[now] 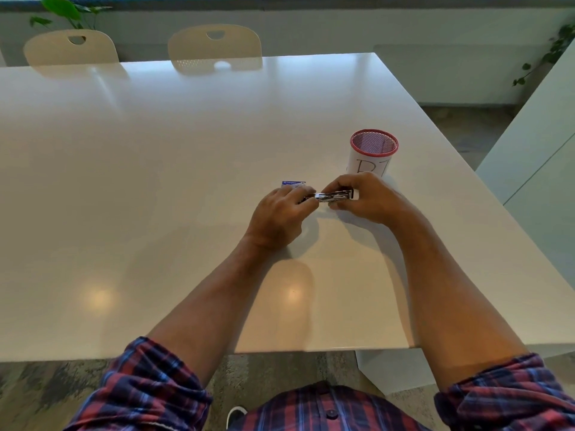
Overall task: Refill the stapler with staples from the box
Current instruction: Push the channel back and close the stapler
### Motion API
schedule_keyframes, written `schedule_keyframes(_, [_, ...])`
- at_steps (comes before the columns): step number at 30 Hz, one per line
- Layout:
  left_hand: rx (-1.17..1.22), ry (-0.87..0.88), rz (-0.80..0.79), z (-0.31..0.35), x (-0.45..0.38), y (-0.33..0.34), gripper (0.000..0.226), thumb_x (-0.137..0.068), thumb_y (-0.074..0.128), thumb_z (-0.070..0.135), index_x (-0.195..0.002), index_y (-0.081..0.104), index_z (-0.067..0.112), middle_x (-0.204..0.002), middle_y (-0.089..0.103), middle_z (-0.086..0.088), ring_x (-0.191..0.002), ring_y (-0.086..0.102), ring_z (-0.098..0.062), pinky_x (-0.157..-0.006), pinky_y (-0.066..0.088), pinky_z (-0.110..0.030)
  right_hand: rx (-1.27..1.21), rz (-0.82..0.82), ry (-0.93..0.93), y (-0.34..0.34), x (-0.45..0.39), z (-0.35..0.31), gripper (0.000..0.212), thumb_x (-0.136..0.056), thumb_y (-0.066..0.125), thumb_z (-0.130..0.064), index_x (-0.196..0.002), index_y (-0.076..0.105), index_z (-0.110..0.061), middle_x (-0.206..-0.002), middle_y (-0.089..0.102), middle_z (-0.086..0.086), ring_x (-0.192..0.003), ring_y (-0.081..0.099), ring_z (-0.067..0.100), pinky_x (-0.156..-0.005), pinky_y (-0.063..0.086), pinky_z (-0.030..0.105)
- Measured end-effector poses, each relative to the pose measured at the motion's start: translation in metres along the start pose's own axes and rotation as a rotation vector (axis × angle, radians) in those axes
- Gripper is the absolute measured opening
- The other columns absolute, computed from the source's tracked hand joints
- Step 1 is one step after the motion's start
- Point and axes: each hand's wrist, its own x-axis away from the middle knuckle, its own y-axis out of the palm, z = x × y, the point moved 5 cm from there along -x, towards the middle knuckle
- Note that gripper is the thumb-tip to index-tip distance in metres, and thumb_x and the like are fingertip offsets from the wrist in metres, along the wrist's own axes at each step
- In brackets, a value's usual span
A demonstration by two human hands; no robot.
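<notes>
A small silver metal stapler (334, 195) is held just above the white table (155, 181), lying roughly level between both hands. My right hand (364, 197) grips its right end from behind and below. My left hand (281, 213) pinches its left end with the fingertips; whether it holds a strip of staples there is hidden. The small blue and white staple box (293, 183) lies on the table just behind my left hand, partly covered by the fingers.
A pink mesh pen cup (372, 152) with a white paper label stands close behind my right hand. Two beige chairs (214, 46) are at the table's far edge. The table's right edge runs diagonally near the cup.
</notes>
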Motion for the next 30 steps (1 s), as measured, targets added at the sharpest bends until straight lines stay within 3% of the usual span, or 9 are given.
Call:
schedule_keyframes(2, [0.033, -0.025, -0.016, -0.002, -0.001, 0.0, 0.023, -0.077, 0.076, -0.008, -0.09, 0.073, 0.01, -0.102, 0.076, -0.006, -0.078, 0.068, -0.033, -0.064, 0.055, -0.037, -0.051, -0.018, 0.014, -0.001, 0.002, 0.002, 0.025, -0.088, 0.079, -0.025, -0.113, 0.076, -0.026, -0.092, 0.074, -0.004, -0.085, 0.067, 0.013, -0.079, 0.054, 0.025])
schedule_keyframes(6, [0.07, -0.045, -0.076, 0.001, -0.001, -0.001, 0.017, -0.083, 0.069, -0.005, -0.092, 0.071, 0.009, -0.106, 0.075, -0.007, -0.08, 0.066, -0.032, -0.066, 0.054, -0.037, -0.243, -0.029, 0.049, 0.0, 0.009, 0.007, 0.021, -0.098, 0.068, -0.021, -0.117, 0.077, -0.021, -0.092, 0.076, 0.002, -0.084, 0.066, 0.025, -0.079, 0.054, 0.028])
schedule_keyframes(9, [0.131, -0.096, -0.137, 0.005, 0.0, -0.005, 0.016, -0.084, 0.065, 0.011, -0.1, 0.07, 0.012, -0.112, 0.073, -0.005, -0.093, 0.065, -0.027, -0.076, 0.054, -0.036, -0.338, 0.0, 0.081, 0.001, 0.011, 0.012, 0.021, -0.1, 0.064, -0.02, -0.115, 0.078, -0.022, -0.092, 0.076, 0.002, -0.083, 0.062, 0.017, -0.08, 0.05, 0.032])
schedule_keyframes(13, [0.144, -0.091, -0.179, 0.01, 0.0, -0.008, 0.025, -0.085, 0.066, 0.026, -0.106, 0.07, 0.013, -0.112, 0.072, -0.004, -0.095, 0.063, -0.024, -0.079, 0.054, -0.035, -0.436, 0.052, 0.15, 0.001, 0.012, 0.016, 0.02, -0.097, 0.067, -0.014, -0.1, 0.08, -0.03, -0.088, 0.077, 0.005, -0.084, 0.062, 0.014, -0.08, 0.051, 0.03])
schedule_keyframes(18, [0.107, -0.066, -0.18, 0.012, 0.003, -0.007, 0.031, -0.09, 0.067, 0.036, -0.112, 0.072, 0.016, -0.112, 0.072, -0.005, -0.1, 0.063, -0.024, -0.086, 0.053, -0.036, -0.568, 0.097, 0.166, -0.001, 0.014, 0.019, 0.018, -0.091, 0.071, -0.005, -0.103, 0.08, -0.016, -0.093, 0.078, 0.01, -0.087, 0.069, 0.018, -0.088, 0.058, 0.029])
schedule_keyframes(24, [0.115, -0.071, -0.22, 0.01, 0.003, -0.003, 0.027, -0.091, 0.07, 0.043, -0.105, 0.075, 0.021, -0.109, 0.071, -0.003, -0.098, 0.063, -0.023, -0.087, 0.052, -0.037, -0.461, 0.12, 0.16, -0.002, 0.016, 0.019, 0.018, -0.086, 0.077, -0.006, -0.101, 0.081, -0.015, -0.095, 0.078, -0.001, -0.092, 0.067, 0.001, -0.079, 0.052, 0.015])
schedule_keyframes(28, [0.083, -0.028, -0.246, 0.012, 0.002, -0.003, 0.025, -0.091, 0.071, 0.041, -0.103, 0.076, 0.02, -0.109, 0.072, -0.004, -0.097, 0.065, -0.023, -0.085, 0.054, -0.038, -0.358, 0.104, 0.1, -0.006, 0.018, 0.016, 0.019, -0.083, 0.08, -0.004, -0.099, 0.081, -0.014, -0.095, 0.078, 0.0, -0.09, 0.069, 0.004, -0.078, 0.052, 0.013])
schedule_keyframes(30, [0.054, 0.034, -0.263, 0.013, -0.002, -0.002, 0.024, -0.089, 0.074, 0.038, -0.101, 0.078, 0.017, -0.106, 0.073, -0.008, -0.093, 0.067, -0.027, -0.08, 0.056, -0.04, -0.266, 0.108, 0.082, -0.004, 0.018, 0.015, 0.02, -0.078, 0.083, -0.003, -0.093, 0.081, -0.017, -0.088, 0.077, -0.002, -0.087, 0.07, 0.011, -0.078, 0.055, 0.021])
